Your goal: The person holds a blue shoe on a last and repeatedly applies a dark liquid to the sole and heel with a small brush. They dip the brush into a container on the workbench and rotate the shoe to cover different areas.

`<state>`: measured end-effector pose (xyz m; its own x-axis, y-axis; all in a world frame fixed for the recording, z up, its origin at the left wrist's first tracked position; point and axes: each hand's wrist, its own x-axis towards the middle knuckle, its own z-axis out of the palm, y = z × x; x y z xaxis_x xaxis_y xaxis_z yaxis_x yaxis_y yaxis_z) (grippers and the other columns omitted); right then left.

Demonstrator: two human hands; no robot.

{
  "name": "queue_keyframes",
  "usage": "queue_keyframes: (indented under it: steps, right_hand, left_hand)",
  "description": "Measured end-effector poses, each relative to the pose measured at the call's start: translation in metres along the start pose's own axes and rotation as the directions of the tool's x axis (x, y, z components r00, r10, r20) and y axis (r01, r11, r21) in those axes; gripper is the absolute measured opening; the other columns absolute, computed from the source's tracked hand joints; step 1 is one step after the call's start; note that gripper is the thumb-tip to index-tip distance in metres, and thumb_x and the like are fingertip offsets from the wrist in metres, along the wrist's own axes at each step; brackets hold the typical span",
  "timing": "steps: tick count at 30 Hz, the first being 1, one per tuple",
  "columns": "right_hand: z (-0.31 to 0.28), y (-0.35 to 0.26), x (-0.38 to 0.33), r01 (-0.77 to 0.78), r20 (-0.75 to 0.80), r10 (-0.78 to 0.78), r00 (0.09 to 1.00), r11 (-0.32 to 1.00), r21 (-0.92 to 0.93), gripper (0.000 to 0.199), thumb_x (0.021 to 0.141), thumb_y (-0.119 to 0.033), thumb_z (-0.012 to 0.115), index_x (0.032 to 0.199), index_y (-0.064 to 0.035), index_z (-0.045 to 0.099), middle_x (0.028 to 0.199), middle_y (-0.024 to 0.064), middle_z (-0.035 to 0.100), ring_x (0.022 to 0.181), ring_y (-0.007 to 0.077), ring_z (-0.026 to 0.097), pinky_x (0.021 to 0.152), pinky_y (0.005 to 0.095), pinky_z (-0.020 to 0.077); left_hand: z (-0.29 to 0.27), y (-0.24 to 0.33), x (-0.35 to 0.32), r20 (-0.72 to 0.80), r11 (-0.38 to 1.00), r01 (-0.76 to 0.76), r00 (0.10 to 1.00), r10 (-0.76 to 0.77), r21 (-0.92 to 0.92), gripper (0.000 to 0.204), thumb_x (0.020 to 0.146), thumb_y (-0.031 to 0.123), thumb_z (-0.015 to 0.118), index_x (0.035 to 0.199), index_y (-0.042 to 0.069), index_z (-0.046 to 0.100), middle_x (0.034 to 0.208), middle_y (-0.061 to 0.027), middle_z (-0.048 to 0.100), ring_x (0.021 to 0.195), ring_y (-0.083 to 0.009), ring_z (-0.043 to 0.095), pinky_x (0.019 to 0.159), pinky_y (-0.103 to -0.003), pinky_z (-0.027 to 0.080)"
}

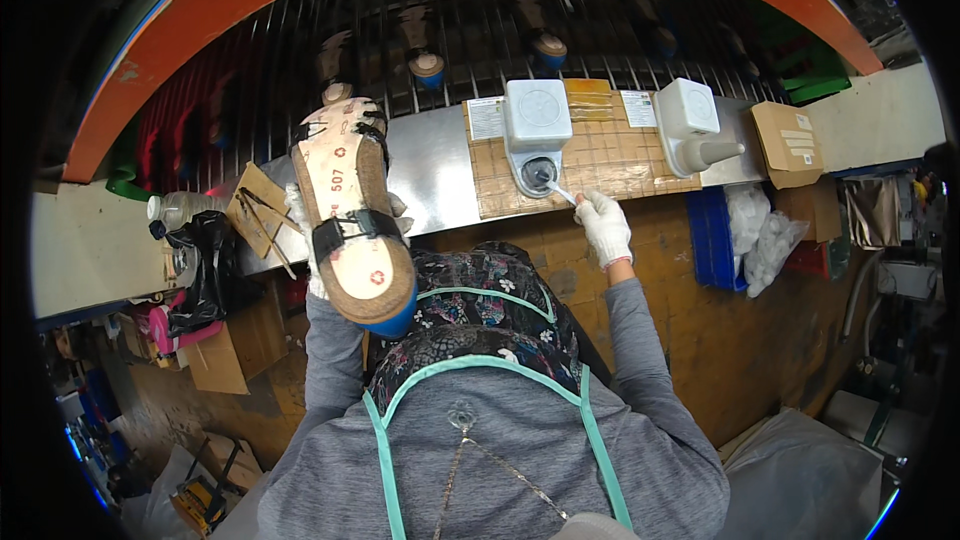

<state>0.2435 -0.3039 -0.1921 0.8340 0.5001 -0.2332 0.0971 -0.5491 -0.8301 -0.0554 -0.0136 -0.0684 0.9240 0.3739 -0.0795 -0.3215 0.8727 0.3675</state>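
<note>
Holding one shoe [341, 185] occupies the left hand [296, 206], one stick [566, 194] the right hand [605, 229].

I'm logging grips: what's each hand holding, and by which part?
Left hand: the shoe, around its middle. Right hand: the white stick, by its near end.
</note>
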Motion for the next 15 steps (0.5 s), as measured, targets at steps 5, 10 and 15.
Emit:
queue_keyframes:
  steps: [5,10,15]
  right_hand:
    - [-0.005,-0.034,-0.001,-0.089,0.201,0.031,0.979,0.955,0.283,0.012,0.092,-0.015,0.07,0.097,-0.0043,0.074,0.075,-0.0035,0.064,0.065,0.0059,0.05,0.06,0.0238,0.0409]
    - [-0.015,-0.151,-0.017,0.658,-0.198,-0.658,0.727,0.749,-0.075,0.015,0.079,-0.008,0.08,0.095,-0.0056,0.078,0.087,0.0055,0.069,0.078,0.0172,0.058,0.074,0.0315,0.0463]
    - [-0.017,-0.233,-0.064,0.679,-0.205,-0.663,0.72,0.734,0.012,0.014,0.078,-0.009,0.081,0.092,-0.0068,0.079,0.093,0.0069,0.068,0.084,0.0204,0.056,0.077,0.0323,0.0466]
  left_hand:
    - [0.011,-0.016,0.016,-0.304,0.94,-0.002,0.946,0.112,0.34,0.107,0.085,0.088,0.042,0.148,0.002,0.04,0.123,-0.0289,0.061,0.101,-0.037,0.07,0.083,-0.05,0.063]
    - [0.049,-0.03,0.039,-0.189,0.812,-0.06,0.96,0.206,0.58,0.093,0.09,0.075,0.054,0.149,0.004,0.042,0.138,-0.0171,0.059,0.119,-0.0276,0.064,0.101,-0.044,0.056]
    - [0.073,-0.025,0.046,0.047,0.734,-0.191,0.976,0.212,0.652,0.088,0.089,0.061,0.069,0.145,-0.002,0.046,0.129,-0.0132,0.064,0.115,-0.02,0.064,0.1,-0.033,0.053]
